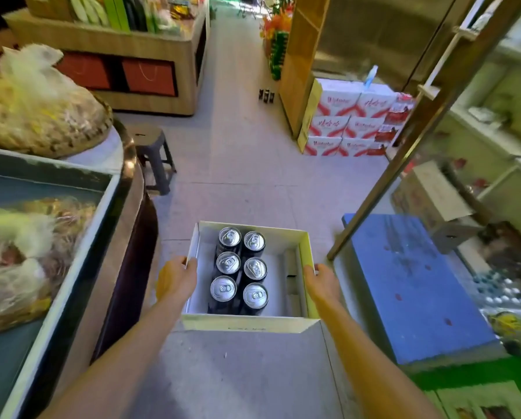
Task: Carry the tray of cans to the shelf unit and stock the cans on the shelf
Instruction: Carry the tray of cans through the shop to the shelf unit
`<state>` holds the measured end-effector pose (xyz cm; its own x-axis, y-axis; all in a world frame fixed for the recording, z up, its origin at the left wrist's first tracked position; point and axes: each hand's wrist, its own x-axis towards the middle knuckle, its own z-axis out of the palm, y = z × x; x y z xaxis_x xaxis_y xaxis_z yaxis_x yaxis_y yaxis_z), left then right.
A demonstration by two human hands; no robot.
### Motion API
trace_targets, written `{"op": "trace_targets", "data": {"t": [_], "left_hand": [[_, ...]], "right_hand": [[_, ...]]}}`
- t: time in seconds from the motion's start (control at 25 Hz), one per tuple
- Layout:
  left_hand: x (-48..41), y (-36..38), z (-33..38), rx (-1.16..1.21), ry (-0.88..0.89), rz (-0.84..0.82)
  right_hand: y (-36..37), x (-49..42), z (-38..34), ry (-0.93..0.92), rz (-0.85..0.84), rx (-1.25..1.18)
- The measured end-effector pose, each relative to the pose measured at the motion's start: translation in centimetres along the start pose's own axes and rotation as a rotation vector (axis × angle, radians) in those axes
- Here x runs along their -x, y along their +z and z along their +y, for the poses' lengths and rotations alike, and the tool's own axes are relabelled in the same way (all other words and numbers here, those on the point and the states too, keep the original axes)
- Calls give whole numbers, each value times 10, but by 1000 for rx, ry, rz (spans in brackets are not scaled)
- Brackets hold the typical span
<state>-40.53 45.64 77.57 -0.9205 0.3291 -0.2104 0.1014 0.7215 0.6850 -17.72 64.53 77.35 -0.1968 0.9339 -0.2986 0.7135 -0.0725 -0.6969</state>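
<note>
I hold a white cardboard tray [250,325] out in front of me above the shop floor. My left hand [176,279] grips its left wall and my right hand [322,282] grips its right wall. Inside stand several black cans [241,269] with silver tops, in two rows toward the tray's left side. A shelf unit [495,122] with pale shelves and a metal frame stands at the right.
A counter [71,237] with bagged goods runs along the left, with a dark stool [153,152] beside it. Red-and-white cartons [349,122] are stacked ahead on the right. A blue pallet [410,285] lies on the floor at the right. A wooden display island [117,55] stands at far left.
</note>
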Motion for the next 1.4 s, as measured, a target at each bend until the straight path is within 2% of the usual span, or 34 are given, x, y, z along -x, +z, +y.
{"op": "trace_targets", "data": {"t": [0.12, 0.64, 1.04, 1.24, 1.4], "left_hand": [[-77, 9, 44, 5, 6, -2], [-495, 84, 280, 18, -28, 37], [-877, 162, 449, 81, 39, -9], [-1062, 189, 547, 28, 22, -5], [-1216, 229, 624, 35, 40, 13]], "right_hand": [[15, -72, -55, -2, 16, -9], [111, -491, -342, -74, -39, 3], [217, -818, -564, -7, -15, -21], [255, -975, -687, 24, -12, -33], [295, -1127, -779, -25, -31, -34]]}}
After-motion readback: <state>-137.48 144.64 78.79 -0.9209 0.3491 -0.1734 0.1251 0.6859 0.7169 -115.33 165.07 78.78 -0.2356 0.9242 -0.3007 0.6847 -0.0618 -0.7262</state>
